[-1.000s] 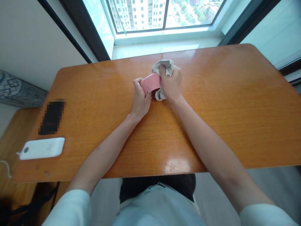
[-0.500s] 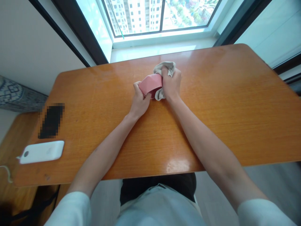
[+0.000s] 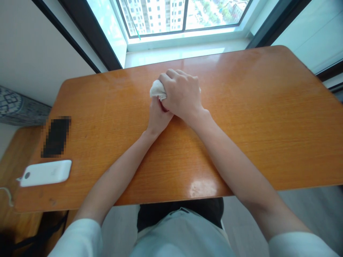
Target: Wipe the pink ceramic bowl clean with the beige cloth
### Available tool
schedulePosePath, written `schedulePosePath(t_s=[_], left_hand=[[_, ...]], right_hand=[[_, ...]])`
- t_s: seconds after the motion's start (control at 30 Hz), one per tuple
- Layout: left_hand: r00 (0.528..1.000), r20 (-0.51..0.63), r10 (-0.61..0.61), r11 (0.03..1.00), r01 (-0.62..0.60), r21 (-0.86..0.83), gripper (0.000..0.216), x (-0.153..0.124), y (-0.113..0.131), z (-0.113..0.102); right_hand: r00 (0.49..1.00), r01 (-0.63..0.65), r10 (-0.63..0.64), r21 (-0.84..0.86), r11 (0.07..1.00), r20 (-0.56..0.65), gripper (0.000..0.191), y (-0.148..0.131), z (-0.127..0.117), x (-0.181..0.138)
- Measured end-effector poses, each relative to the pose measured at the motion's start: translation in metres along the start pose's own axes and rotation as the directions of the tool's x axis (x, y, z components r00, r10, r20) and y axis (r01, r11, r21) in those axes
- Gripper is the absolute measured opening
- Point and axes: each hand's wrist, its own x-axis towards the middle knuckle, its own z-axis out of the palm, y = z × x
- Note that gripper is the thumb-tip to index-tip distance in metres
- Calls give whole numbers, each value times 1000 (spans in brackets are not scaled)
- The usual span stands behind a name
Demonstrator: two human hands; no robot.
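Note:
Both hands meet over the far middle of the wooden table. My left hand (image 3: 158, 117) grips a small pink, angular, hollow object (image 3: 163, 107), of which just a dark reddish sliver shows now. Across its top lies my right hand (image 3: 181, 92), fingers curled over a pale grey-white cloth (image 3: 157, 88). The cloth bunches out at the left of the fingers and covers the pink object together with the hand. What kind of object it is I cannot make out.
A wooden table (image 3: 241, 125) spans the view, with a window (image 3: 184, 18) beyond it. On the left lie a white phone-shaped device (image 3: 46, 173) with a cable and a dark pixelated rectangle (image 3: 56, 137). A patterned fabric item (image 3: 24, 107) stands past the left edge.
My right hand has moved left with the cloth, from the pink object's right side to over its top, hiding most of it. My left hand stays nearly in place.

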Motion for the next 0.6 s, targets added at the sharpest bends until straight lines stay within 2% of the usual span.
schedulePosePath(t_s=[0.1,0.2,0.27,0.33,0.4,0.47,0.53,0.6], left_hand=[[999,-39,-1,999,2,36,40,-3,5,-3],[1000,-8,-1,995,2,104,31,-3,8,-4],[1000,14,-4,994,2,110,33,-4,10,-3],[1000,23,-9,995,6,103,36,-4,10,-1],[1000,19,-4,994,2,107,36,-4,10,0],[1000,17,4,994,-5,112,35,-4,9,1],[1000,23,4,994,-7,110,37,-4,8,1],[1000,24,-3,995,0,104,38,-4,8,0]], right_hand=[[1000,-10,10,-10,1000,13,20,-10,4,-1],[999,-31,31,-5,1000,-8,20,-10,4,-1],[998,-66,67,14,998,-23,17,-6,2,1],[992,-105,110,81,991,-57,12,3,2,5],[979,-144,169,198,970,-117,16,17,5,11],[951,-193,265,369,909,-156,27,37,15,14],[912,-254,388,558,790,-134,35,60,32,14],[883,-267,459,695,668,-102,40,82,53,10]])
